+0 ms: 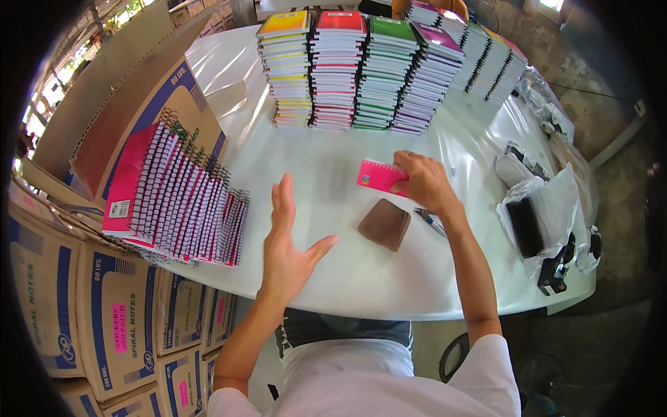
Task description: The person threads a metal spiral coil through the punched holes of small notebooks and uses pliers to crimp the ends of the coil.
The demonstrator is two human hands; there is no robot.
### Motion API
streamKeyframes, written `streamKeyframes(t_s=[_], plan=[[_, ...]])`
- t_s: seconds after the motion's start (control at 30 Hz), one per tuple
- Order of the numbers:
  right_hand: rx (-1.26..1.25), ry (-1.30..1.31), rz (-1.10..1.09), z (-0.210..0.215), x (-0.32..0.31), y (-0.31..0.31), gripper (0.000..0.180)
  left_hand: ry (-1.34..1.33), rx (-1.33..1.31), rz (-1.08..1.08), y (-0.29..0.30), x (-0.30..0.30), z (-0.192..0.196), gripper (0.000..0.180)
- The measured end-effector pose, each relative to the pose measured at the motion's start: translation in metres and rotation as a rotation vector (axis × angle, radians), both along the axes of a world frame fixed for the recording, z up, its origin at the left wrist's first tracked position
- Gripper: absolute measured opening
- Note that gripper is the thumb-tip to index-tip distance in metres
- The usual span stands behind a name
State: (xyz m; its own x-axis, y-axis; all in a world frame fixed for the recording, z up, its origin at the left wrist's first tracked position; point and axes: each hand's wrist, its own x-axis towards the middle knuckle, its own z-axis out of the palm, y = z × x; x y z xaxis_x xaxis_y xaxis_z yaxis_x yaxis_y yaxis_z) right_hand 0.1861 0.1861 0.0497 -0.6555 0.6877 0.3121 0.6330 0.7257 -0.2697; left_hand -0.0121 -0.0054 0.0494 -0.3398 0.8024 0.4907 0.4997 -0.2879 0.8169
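Observation:
My right hand (425,182) is closed on the right end of a small pink spiral notebook (379,177), held over the middle of the white table (313,278). To the left, my left hand (286,254) is raised with its fingers stretched and thumb spread, holding nothing. Below the notebook lies a brown, block-like piece (385,224); its kind is unclear. Beside it, partly behind my right forearm, is a dark hand tool like pliers (431,219). Left of my left hand leans a row of pink spiral notebooks (180,198) with their coils showing.
Tall stacks of yellow (286,69), red (338,69), green (384,73) and purple notebooks (429,78) stand at the back. An open carton (156,118) is at the left. Plastic-wrapped black coils (524,226) lie right. Cartons (114,313) are piled below the table's left edge.

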Motion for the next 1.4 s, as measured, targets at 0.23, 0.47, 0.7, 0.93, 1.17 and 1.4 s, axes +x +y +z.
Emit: streamKeyframes(t_s=[0.23, 0.47, 0.7, 0.93, 1.17, 1.4], plan=[[-0.093, 0.181, 0.155, -0.008, 0.009, -0.126, 0.025, -0.515, -0.541, -0.727, 0.008, -0.015, -0.057, 0.079], [-1.010, 1.051, -0.170, -0.101, 0.011, -0.162, 0.035, -0.656, -0.260, -0.616, -0.015, 0.016, -0.105, 0.096], [-0.911, 0.892, -0.178, -0.106, 0.006, -0.166, 0.029, -0.432, -0.241, -0.581, -0.012, 0.005, -0.095, 0.104], [-0.802, 0.772, -0.104, -0.111, 0.018, -0.169, 0.031, 0.688, -0.070, -0.261, -0.007, 0.023, -0.035, 0.091], [-0.393, 0.685, -0.138, -0.066, 0.123, -0.095, 0.030, 0.857, -0.265, -0.425, 0.003, 0.051, -0.043, 0.051], [0.512, -0.312, -1.033, -0.120, 0.304, 0.015, 0.012, 0.834, -0.209, -0.453, 0.012, 0.054, -0.050, 0.052]])
